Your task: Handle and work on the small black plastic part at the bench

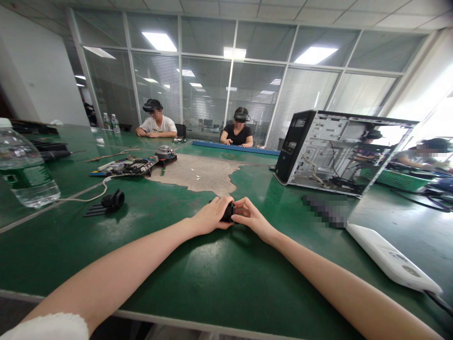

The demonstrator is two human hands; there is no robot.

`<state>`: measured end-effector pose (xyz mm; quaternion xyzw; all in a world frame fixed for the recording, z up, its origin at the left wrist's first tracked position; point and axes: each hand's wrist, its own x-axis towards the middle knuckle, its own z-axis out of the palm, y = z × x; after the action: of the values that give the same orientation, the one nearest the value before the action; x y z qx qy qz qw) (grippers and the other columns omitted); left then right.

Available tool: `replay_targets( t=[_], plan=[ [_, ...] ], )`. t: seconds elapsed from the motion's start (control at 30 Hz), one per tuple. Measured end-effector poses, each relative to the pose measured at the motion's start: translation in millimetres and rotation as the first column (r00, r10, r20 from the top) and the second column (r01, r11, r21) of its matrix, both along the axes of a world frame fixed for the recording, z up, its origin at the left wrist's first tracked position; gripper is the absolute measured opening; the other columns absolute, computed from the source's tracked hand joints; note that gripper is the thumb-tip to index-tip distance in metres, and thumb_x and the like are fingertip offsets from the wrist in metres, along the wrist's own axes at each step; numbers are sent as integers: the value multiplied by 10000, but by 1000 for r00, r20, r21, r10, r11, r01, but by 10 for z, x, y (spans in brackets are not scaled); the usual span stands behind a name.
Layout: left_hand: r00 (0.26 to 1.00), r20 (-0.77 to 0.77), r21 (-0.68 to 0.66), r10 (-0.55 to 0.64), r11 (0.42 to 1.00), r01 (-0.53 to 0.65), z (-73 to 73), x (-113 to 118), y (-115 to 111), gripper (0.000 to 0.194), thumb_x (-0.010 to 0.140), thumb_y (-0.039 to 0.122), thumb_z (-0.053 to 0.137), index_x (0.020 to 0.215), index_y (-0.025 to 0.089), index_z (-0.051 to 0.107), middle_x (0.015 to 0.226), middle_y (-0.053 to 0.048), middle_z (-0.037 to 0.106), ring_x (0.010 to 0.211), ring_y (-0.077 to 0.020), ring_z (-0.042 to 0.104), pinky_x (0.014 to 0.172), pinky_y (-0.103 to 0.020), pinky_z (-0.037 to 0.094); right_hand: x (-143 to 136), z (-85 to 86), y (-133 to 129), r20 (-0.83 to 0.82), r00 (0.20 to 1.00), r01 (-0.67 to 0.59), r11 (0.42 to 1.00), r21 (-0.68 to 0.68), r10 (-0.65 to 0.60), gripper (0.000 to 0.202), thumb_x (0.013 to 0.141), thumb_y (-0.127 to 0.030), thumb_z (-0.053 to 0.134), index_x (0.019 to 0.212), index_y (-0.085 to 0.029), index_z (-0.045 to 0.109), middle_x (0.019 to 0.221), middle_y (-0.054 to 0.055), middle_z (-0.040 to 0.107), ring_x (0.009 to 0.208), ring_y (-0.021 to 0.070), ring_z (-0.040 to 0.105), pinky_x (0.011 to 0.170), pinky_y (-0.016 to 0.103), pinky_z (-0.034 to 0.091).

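A small black part [227,212], too covered by fingers to name more exactly, is held between my two hands just above the green table [198,288]. My left hand [213,213] wraps round it from the left. From the right, the thumb and fingertips of my right hand [248,215] pinch its end. Off to the left lies another black piece [112,200], with a round body and flat prongs. A circuit board [123,166] with parts mounted on it rests farther back, beside a metal-topped cooler-like part [165,153].
An opened computer case [329,153] stands at the right, with a white power bank-like box [392,257] nearer me. A water bottle [26,165] is at the left. Two people sit across the table; another is at far right near a green basket [401,180]. Bare patch [198,174] mid-table.
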<state>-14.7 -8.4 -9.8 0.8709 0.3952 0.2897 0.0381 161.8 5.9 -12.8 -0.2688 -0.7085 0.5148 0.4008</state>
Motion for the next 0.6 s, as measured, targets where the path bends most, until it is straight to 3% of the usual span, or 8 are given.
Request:
replay_targets(
  t=[0.13, 0.33, 0.6],
  plan=[
    [1000, 5, -18, 10, 1000, -10, -3, 2, 4, 619, 645, 269, 639, 1159, 199, 301, 989, -72, 465, 891, -222, 458, 741, -350, 410, 12, -3, -7, 1, 999, -34, 999, 30, 34, 345, 627, -240, 669, 867, -227, 421, 921, 0, 525, 887, 143, 526, 801, 321, 408],
    [1000, 27, -17, -1, 1000, 1, -12, 3, 11, 593, 662, 299, 625, 1152, 201, 305, 1010, -77, 466, 903, -221, 457, 760, -359, 405, -2, -22, 2, 4, 1000, 16, 999, 30, -16, 259, 688, -320, 609, 850, -223, 432, 893, -5, 530, 839, 131, 528, 758, 300, 420],
    [1000, 15, -13, 3, 1000, -3, -14, 1, 13, 595, 658, 293, 627, 1149, 195, 305, 1018, -79, 464, 916, -225, 456, 760, -357, 410, -6, -39, 19, 34, 999, 25, 1000, 8, -26, 297, 698, -296, 597, 931, -231, 426, 878, -5, 522, 811, 122, 536, 738, 294, 429]
  ],
)
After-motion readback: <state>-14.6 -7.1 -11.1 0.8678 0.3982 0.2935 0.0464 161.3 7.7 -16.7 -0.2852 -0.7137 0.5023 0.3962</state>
